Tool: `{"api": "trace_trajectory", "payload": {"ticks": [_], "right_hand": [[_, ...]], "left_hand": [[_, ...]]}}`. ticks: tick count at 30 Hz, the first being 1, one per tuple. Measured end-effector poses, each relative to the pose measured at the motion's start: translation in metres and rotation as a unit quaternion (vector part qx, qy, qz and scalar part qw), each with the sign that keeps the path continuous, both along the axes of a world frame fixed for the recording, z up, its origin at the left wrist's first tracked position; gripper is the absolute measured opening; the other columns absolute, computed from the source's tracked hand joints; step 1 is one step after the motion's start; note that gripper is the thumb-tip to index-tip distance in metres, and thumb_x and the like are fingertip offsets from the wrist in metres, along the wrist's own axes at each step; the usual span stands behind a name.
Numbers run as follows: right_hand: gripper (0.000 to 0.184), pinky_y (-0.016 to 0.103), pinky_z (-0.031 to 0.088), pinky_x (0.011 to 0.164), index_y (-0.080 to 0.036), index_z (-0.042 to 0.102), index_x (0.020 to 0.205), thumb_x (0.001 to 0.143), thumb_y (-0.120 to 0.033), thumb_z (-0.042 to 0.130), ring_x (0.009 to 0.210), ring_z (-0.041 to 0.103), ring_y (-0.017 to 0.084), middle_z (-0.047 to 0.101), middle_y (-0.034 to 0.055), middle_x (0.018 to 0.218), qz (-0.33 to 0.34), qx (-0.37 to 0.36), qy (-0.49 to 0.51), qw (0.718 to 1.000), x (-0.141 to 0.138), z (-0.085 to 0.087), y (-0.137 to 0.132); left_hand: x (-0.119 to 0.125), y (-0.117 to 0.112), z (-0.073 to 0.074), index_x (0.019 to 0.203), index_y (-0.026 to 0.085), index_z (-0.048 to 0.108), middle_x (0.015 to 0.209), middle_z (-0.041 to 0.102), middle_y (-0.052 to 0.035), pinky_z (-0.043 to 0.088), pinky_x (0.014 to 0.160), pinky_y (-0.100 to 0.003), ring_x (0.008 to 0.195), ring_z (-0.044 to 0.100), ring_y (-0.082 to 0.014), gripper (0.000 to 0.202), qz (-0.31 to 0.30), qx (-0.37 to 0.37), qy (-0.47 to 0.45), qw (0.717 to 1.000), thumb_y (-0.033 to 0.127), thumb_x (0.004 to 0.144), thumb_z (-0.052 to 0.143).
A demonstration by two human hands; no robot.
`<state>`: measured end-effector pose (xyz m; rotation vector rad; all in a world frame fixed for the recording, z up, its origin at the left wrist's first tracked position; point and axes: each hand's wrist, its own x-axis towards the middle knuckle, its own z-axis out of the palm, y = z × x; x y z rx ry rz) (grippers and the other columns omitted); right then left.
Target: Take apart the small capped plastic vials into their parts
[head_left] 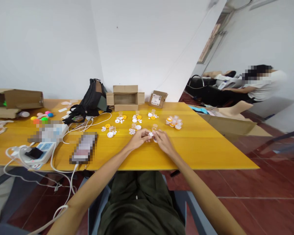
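Between the fingertips of my left hand (140, 137) and my right hand (162, 141) is a small white disc with holes or dark spots (150, 134); both hands are closed on it, just above the table. Partly behind my right hand, another white part shows below the disc. A clear cup (155, 126) stands just beyond my fingers. To the left of my hands lie a white round cap (138, 127) and spotted white discs (132, 131). Farther off are small groups of yellow rings (139, 117), white caps (117, 121) and clear cups.
A cluster of clear, orange-banded cups (173, 122) stands right of my hands. Open cardboard boxes (125, 107) and a black backpack (94, 98) sit at the back. A phone (84, 148), power strip (45, 151) and white cables lie left. A person (264, 85) sits at the far right.
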<state>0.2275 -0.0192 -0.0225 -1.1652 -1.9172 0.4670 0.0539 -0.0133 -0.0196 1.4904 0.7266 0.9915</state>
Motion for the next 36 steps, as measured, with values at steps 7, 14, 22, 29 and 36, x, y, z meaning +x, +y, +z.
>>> {"api": "trace_trajectory", "payload": {"ticks": [7,14,22,29,36], "right_hand": [[0.057,0.036,0.042,0.068,-0.027,0.044,0.055,0.094,-0.067,0.035,0.063,0.052,0.023,0.054,0.0023,0.055,-0.001,-0.005,0.023,1.000,-0.001,0.003,-0.002],[0.056,0.035,0.042,0.065,-0.026,0.050,0.055,0.094,-0.063,0.038,0.059,0.054,0.022,0.056,0.0022,0.054,-0.017,-0.010,0.064,0.998,-0.002,0.003,-0.006],[0.055,0.031,0.042,0.063,-0.024,0.054,0.063,0.086,-0.072,0.043,0.066,0.055,0.021,0.062,0.0019,0.063,-0.125,-0.001,0.168,0.978,0.000,0.000,-0.005],[0.051,0.031,0.044,0.064,-0.022,0.063,0.072,0.083,-0.070,0.050,0.070,0.058,0.020,0.067,0.0023,0.069,-0.130,-0.009,0.208,0.969,-0.002,-0.003,-0.002],[0.047,0.034,0.048,0.068,-0.021,0.067,0.074,0.080,-0.066,0.053,0.072,0.064,0.023,0.072,0.0054,0.074,-0.149,-0.011,0.209,0.966,-0.001,-0.008,0.002]], "left_hand": [[0.001,-0.003,0.000,0.086,0.017,0.063,0.072,0.066,0.0010,0.052,0.065,-0.025,0.061,0.060,-0.0113,0.020,0.017,0.033,0.020,0.999,0.032,0.077,0.073],[0.002,0.000,-0.004,0.089,0.018,0.066,0.068,0.063,0.0024,0.050,0.068,-0.026,0.062,0.058,-0.0128,0.010,0.088,0.124,0.103,0.983,0.015,0.082,0.059],[0.000,-0.009,0.003,0.096,0.021,0.068,0.090,0.068,-0.0040,0.050,0.087,-0.034,0.088,0.061,-0.0197,0.015,0.155,0.343,0.296,0.878,0.016,0.092,0.054],[0.013,0.000,0.005,0.090,0.018,0.067,0.097,0.063,-0.0098,0.046,0.087,-0.039,0.101,0.055,-0.0257,0.013,0.179,0.438,0.447,0.759,0.019,0.094,0.055],[0.028,0.009,0.003,0.087,0.016,0.069,0.102,0.063,-0.0135,0.044,0.088,-0.042,0.109,0.053,-0.0294,0.016,0.188,0.424,0.495,0.735,0.010,0.090,0.055]]}}
